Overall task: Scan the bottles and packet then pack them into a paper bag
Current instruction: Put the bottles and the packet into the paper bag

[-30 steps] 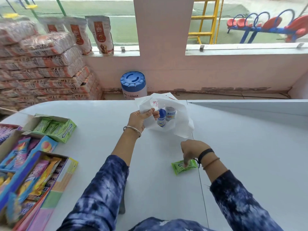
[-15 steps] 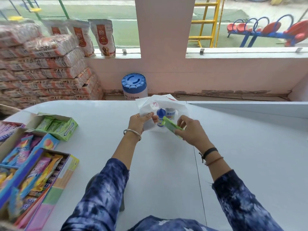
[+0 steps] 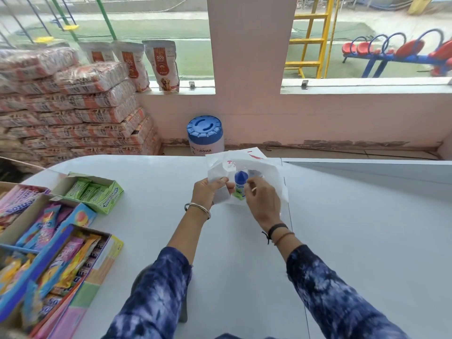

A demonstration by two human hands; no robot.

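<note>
Our right hand (image 3: 260, 200) pinches the green packet (image 3: 239, 195) at the mouth of the paper bag (image 3: 274, 174), its long axis pointing in beside the blue-capped bottle (image 3: 241, 178). Our left hand (image 3: 208, 192) grips the bag's near lip, holding it open on the table (image 3: 367, 228).

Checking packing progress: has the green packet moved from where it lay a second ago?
Yes. The right hand has carried the green packet away from the near table, up into the paper bag mouth.

Shop counter; candy display boxes (image 3: 46, 243); stacked sacks (image 3: 73, 111); dog-food pouches (image 3: 162, 66)
</note>
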